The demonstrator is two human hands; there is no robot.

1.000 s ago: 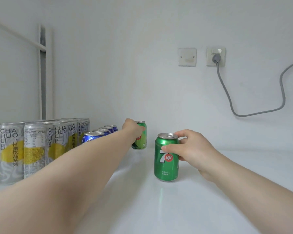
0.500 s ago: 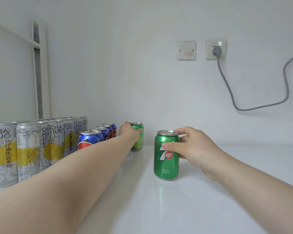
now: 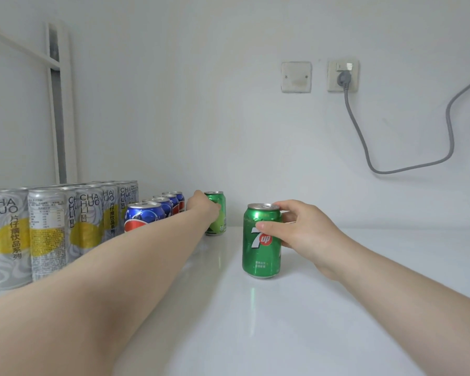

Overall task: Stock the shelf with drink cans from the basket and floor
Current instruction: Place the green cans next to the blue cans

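R hand grips front 7up can, L hand clasps rear green can by Pepsi row.

From my feed I see two bare forearms, no sleeves reaching into frame, no watch, bracelet or ring on the left hand or the right hand; short, unpainted nails on the right

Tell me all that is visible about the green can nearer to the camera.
The near green can looks like glossy metal with a silver top and rim, and bears a white and red 7up logo with small pale print below. It stands upright on the white shelf, apart from the other cans. The right hand holds its upper part, thumb on the front.
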